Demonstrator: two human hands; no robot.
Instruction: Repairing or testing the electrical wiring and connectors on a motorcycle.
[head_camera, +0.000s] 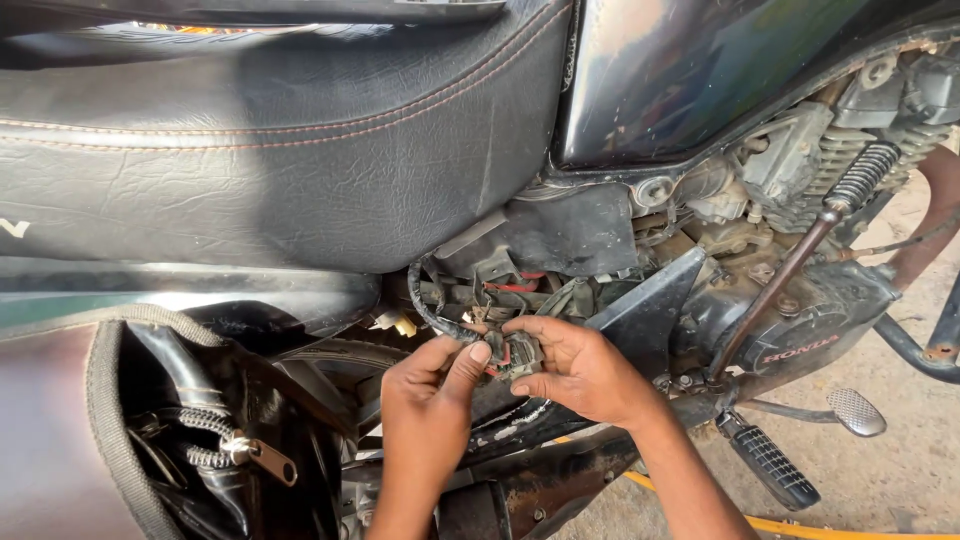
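Observation:
I look down at the side of a black motorcycle with its side panel off. My left hand (430, 395) and my right hand (580, 365) meet below the seat, both pinching a small black wiring connector (518, 352) with red wires. A black cable loop (425, 305) runs from the connector up into the open bay, where more wires and a red lead (515, 286) sit. My fingertips cover much of the connector.
The black leather seat (280, 130) spans the top, the glossy tank (700, 70) at upper right. Engine casing (800, 340), kick lever (780, 285), footpeg (770, 465) and brake pedal (855, 412) lie right. A saddlebag with a buckle (250, 452) hangs lower left.

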